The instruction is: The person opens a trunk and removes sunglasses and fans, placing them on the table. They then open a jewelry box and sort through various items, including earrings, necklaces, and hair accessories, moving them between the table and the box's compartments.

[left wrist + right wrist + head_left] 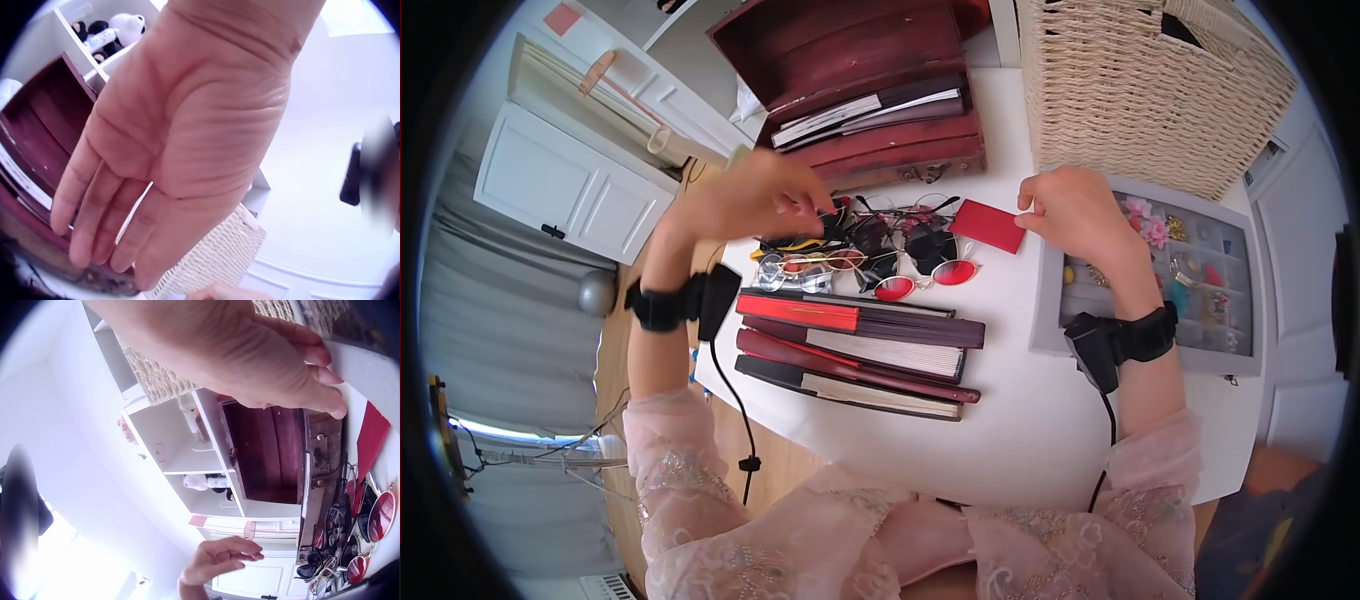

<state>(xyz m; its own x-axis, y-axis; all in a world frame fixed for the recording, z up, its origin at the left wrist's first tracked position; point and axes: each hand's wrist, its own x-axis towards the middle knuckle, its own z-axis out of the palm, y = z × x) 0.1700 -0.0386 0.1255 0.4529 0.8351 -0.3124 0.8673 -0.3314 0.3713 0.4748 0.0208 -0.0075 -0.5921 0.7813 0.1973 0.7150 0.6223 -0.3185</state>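
A flat red rectangular piece [988,227] lies on the white table, beside a heap of eyeglasses and sunglasses [880,235]. My right hand [1075,210] hovers at its right edge, the fingertips overlapping the corner in the head view. In the right wrist view a strip of white shows between that hand's fingertips and the red piece [374,432]. My left hand [745,195] is raised over the left end of the glasses, holding nothing. The left wrist view shows its palm [187,131] with fingers extended. Round red-lensed sunglasses [953,272] lie just below the red piece.
Several albums or books [850,345] lie in a row in front of the glasses. Behind stands an open dark-red chest [880,160] with books inside. A compartmented jewellery box [1250,300] and a woven basket [1140,90] stand at the right.
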